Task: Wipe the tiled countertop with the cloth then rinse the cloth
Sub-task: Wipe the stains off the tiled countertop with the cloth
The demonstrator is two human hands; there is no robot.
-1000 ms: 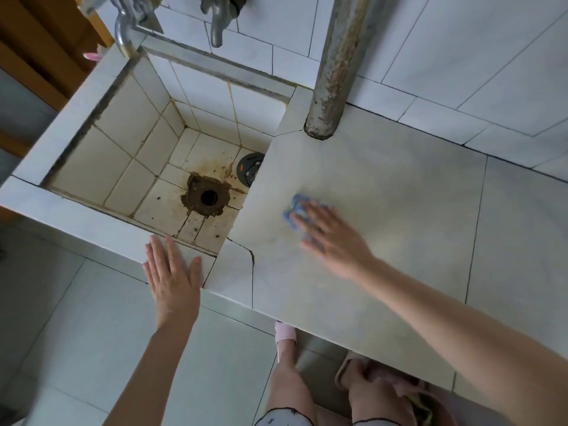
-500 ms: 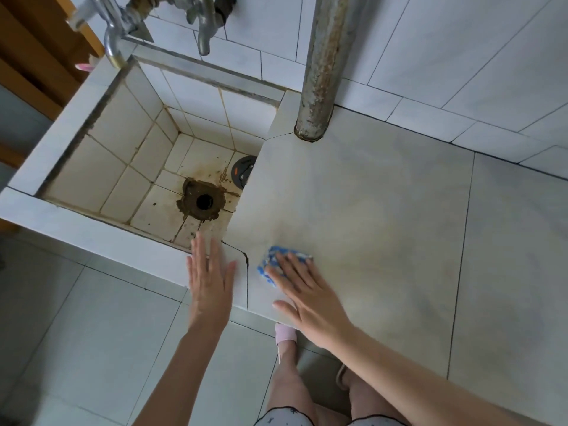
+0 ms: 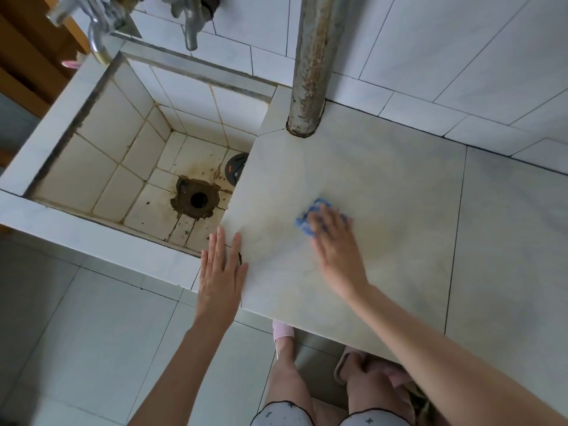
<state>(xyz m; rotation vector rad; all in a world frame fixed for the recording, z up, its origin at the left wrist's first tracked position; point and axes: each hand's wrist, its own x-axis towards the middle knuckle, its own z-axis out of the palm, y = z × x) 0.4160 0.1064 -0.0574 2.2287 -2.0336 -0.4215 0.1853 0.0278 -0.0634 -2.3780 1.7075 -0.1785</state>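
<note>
A small blue cloth lies crumpled on the pale tiled countertop, mostly hidden under my fingers. My right hand presses flat on the cloth, slightly blurred by motion. My left hand is open with fingers together, resting at the countertop's front left corner beside the sink.
A tiled sink with a stained drain hole lies to the left. Two taps hang above its back edge. A rusty vertical pipe meets the countertop at the back. My legs and slippers stand below the front edge.
My right hand has slid the cloth from the front left corner back towards the right and further onto the countertop. My left hand stayed at the corner.
</note>
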